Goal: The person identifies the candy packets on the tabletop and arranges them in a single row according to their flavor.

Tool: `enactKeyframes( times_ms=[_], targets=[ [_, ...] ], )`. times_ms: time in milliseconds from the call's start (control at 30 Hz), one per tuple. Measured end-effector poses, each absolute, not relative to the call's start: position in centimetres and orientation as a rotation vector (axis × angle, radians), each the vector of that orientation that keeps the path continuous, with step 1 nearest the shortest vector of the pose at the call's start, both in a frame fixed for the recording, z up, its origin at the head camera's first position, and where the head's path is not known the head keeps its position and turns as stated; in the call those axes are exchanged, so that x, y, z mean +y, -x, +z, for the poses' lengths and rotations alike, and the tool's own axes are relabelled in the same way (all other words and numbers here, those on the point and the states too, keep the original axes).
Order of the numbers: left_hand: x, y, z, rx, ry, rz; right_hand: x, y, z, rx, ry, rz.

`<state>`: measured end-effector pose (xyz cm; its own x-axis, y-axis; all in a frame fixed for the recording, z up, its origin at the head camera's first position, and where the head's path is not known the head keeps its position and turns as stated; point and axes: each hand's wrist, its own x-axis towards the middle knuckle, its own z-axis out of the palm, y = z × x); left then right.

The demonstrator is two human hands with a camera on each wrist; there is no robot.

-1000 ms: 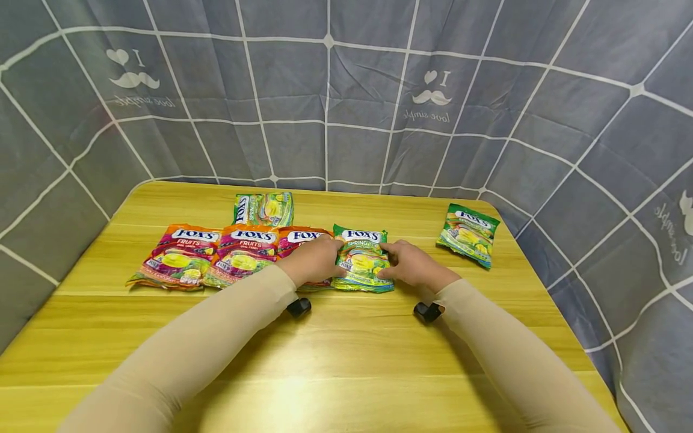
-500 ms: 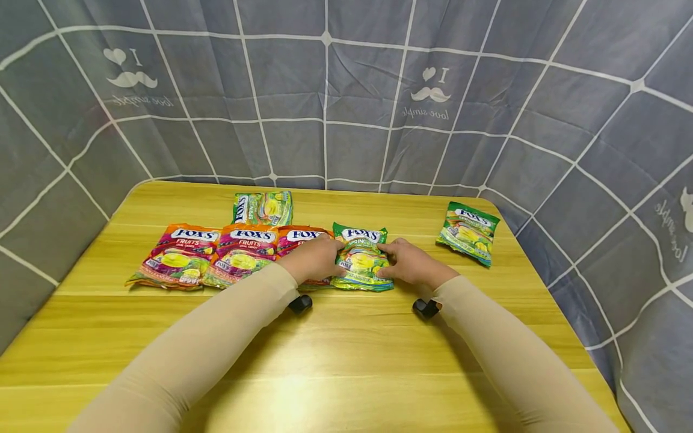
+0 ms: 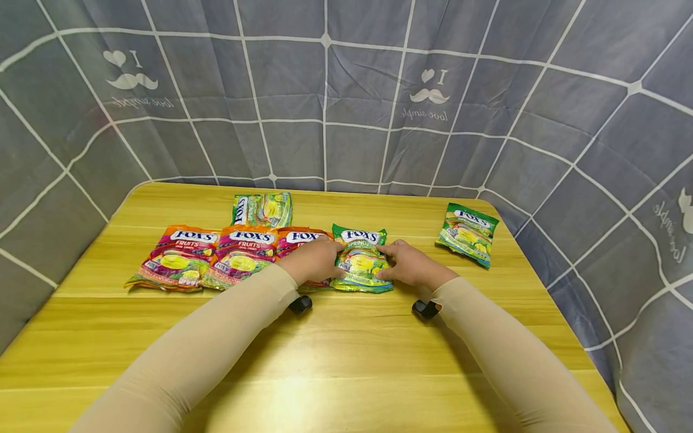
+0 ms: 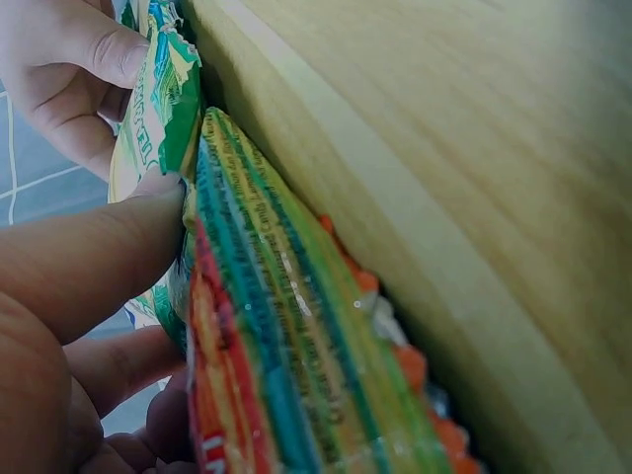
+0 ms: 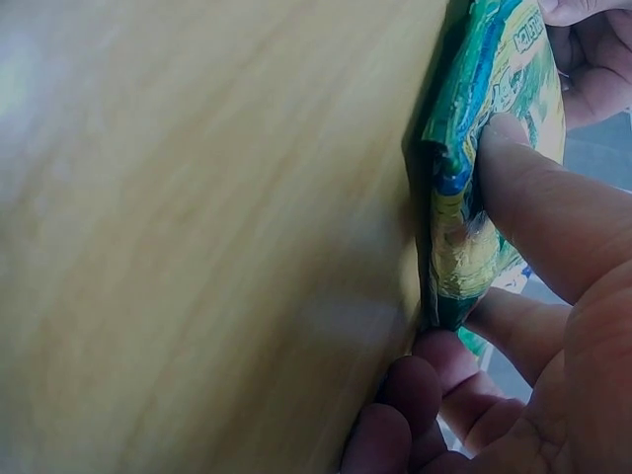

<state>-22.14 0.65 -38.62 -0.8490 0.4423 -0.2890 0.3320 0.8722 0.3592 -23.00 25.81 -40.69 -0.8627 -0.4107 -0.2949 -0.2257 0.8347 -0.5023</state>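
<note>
Between my two hands a green Fox's Spring candy bag [image 3: 360, 255] lies face up on the wooden table. My left hand [image 3: 318, 260] grips its left edge, thumb near the bottom and fingers higher up. On the opposite edge, my right hand [image 3: 415, 266] pinches it, the thumb [image 5: 513, 173] pressing on the printed face in the right wrist view. Directly left sits a red Fox's Fruits bag [image 3: 292, 236], partly hidden under my left hand. Its striped end [image 4: 286, 326] stands close beside the green bag in the left wrist view.
Two more red Fruits bags, one at the far left [image 3: 175, 258] and one beside it [image 3: 243, 255], continue the row. Behind them a green bag [image 3: 262, 209] lies sideways. Another green bag [image 3: 468, 234] lies tilted at the right. A grey grid-patterned cloth [image 3: 357, 90] encloses the table's back.
</note>
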Motion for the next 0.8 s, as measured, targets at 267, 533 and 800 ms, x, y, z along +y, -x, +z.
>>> enactKeyframes(
  times_ms=[267, 533, 800],
  targets=[
    [0.62, 22.27, -38.78, 2.686, -0.585, 0.424, 25.89, 22.99, -40.8, 2.621, 0.473, -0.651],
    [0.65, 22.21, -38.76, 2.68, -0.579, 0.428, 25.86, 22.86, -40.69, 2.616, 0.468, -0.645],
    [0.73, 22.14, -38.81, 2.685, -0.58, 0.415, 25.82, 22.71, -40.65, 2.617, 0.456, -0.642]
  ],
)
